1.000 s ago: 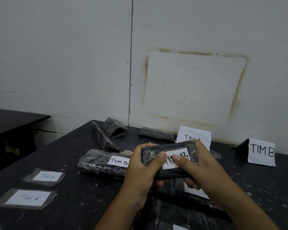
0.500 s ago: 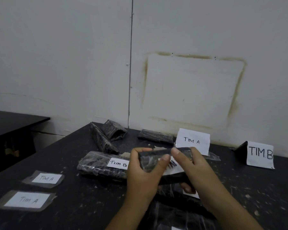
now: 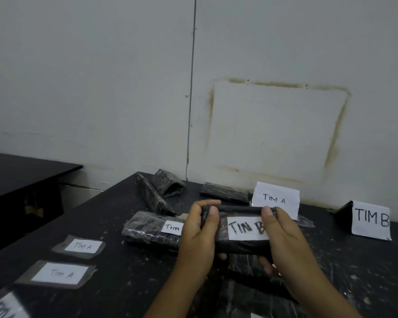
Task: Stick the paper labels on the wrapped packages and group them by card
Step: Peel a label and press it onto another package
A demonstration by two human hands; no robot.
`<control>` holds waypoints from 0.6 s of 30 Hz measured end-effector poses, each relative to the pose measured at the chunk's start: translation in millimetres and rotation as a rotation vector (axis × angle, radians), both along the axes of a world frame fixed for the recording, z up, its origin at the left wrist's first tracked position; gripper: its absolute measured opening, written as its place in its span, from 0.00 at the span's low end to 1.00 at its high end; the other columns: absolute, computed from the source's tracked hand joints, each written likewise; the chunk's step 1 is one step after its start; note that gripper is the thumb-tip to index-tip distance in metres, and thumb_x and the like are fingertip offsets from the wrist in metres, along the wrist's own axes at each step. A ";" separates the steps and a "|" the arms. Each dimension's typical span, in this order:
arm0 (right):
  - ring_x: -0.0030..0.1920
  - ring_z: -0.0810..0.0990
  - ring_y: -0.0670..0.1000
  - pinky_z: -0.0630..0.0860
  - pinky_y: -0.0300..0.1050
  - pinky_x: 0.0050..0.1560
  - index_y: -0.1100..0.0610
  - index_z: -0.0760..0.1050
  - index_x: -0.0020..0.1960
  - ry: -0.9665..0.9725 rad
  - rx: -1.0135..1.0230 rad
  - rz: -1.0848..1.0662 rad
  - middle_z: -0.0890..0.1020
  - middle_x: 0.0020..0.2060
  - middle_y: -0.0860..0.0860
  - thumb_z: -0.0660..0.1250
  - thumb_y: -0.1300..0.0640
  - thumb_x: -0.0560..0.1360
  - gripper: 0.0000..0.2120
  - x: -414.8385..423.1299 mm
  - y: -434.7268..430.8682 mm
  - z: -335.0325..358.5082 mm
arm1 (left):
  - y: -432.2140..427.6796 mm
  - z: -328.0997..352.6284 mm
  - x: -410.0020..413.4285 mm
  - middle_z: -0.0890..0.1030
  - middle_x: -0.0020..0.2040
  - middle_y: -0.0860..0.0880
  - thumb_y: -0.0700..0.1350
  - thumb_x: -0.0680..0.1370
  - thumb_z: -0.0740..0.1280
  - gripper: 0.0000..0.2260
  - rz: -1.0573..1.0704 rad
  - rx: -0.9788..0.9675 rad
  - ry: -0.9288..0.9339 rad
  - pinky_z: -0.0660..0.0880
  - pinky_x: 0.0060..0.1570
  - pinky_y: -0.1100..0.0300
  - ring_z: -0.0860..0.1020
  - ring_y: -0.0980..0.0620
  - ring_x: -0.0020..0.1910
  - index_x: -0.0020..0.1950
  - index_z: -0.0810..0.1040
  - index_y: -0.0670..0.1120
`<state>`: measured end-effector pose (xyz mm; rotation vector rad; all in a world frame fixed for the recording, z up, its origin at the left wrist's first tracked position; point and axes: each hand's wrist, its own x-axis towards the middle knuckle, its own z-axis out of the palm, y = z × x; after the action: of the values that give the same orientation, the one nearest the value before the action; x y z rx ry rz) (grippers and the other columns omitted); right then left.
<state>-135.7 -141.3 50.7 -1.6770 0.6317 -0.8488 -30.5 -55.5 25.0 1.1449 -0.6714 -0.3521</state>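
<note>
The black table fills the lower part of the view and is set against a white wall. Unlabelled packages are left at its far edge. A labelled package lies flat just left of the hands, and its label is partly hidden by them. Two folded cards are stood near the wall: the TIM A card behind the hands and the TIM B card well apart to the right. Two loose TIM A labels are laid out at the near left, not yet used.

The held package is kept above the table, in front of the TIM A card, with its label turned to the camera. The writing reads as TIM B.

The main risk is judged to be in the grouping. The package is held closest to the TIM A card, so it could be put down by the wrong card. An edge of the label could also lift if the tape is not pressed flat on the crinkled wrap.

The package is gripped at both ends. The left hand is curled round the left end, its thumb pressed beside the label. The right hand is wrapped round the right end, its thumb laid on the label's corner and its fingers tucked underneath.
</note>
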 end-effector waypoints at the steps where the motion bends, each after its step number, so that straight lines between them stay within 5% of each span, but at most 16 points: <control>1: 0.17 0.69 0.44 0.63 0.36 0.16 0.59 0.70 0.44 0.008 0.007 0.009 0.78 0.34 0.59 0.55 0.48 0.79 0.15 -0.5 2.6 1.9 | 2.1 1.8 1.9 0.81 0.33 0.55 0.47 0.80 0.60 0.10 -0.005 -0.002 0.019 0.69 0.20 0.64 0.78 0.59 0.28 0.45 0.78 0.59; 8: 0.24 0.73 0.48 0.64 0.35 0.19 0.54 0.71 0.45 0.158 0.012 0.136 0.78 0.35 0.54 0.56 0.46 0.79 0.13 5.5 21.1 16.2 | 38.2 5.6 21.2 0.83 0.38 0.54 0.49 0.79 0.61 0.09 0.022 0.060 0.012 0.70 0.19 0.64 0.79 0.57 0.29 0.45 0.80 0.57; 12: 0.45 0.77 0.48 0.73 0.40 0.41 0.53 0.76 0.51 0.377 -0.335 0.129 0.79 0.47 0.51 0.61 0.46 0.77 0.11 21.3 21.8 8.7 | 63.4 -1.8 42.9 0.82 0.42 0.49 0.47 0.79 0.63 0.08 0.068 0.162 -0.020 0.70 0.20 0.65 0.79 0.57 0.27 0.50 0.81 0.57; 18: 0.36 0.73 0.43 0.71 0.40 0.37 0.46 0.69 0.52 0.557 -0.709 0.116 0.73 0.35 0.45 0.64 0.47 0.75 0.08 54.3 35.5 -10.1 | 86.3 -28.4 75.0 0.78 0.54 0.46 0.43 0.78 0.65 0.16 0.098 0.338 0.027 0.73 0.26 0.65 0.80 0.50 0.40 0.63 0.73 0.58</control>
<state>-81.5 -105.8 40.6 -2.6161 0.6279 -0.5368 44.5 30.8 -3.4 1.4861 -0.5414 -0.4070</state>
